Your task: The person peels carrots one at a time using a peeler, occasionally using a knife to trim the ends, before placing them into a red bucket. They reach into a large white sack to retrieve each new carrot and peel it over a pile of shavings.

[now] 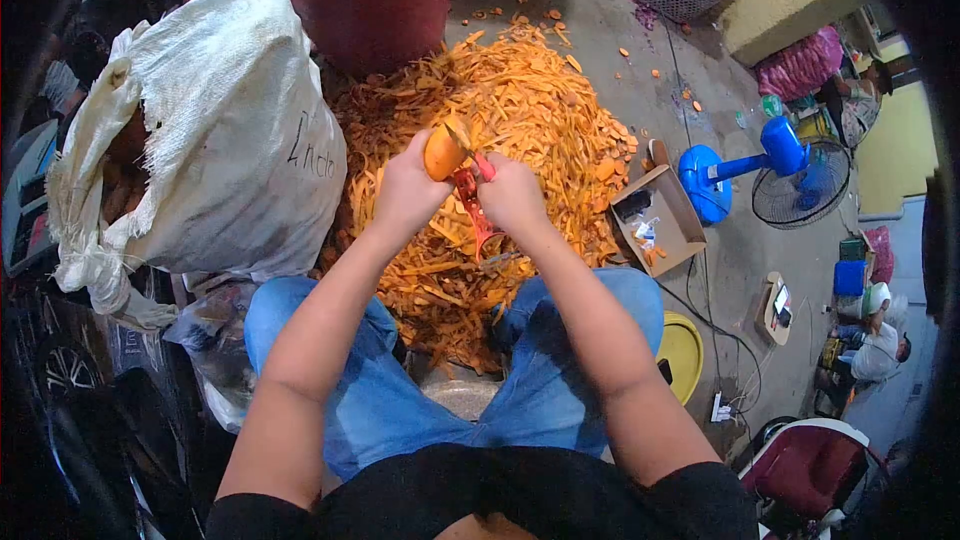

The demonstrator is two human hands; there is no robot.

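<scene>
My left hand [412,185] is wrapped round an orange root vegetable [442,155], which looks like a carrot or sweet potato. In my right hand [512,195] is a red-handled peeler [468,190], its blade end by the vegetable's upper right side. Both hands are close together above a large heap of orange peelings [540,90] on the floor between and beyond my knees.
At left stands a white woven sack [230,130], open toward the left. Behind the heap is a red tub [360,10]. To the right are a cardboard box [662,220], a blue fan [705,180], cables and a yellow lid [682,355]. A person [880,352] sits far right.
</scene>
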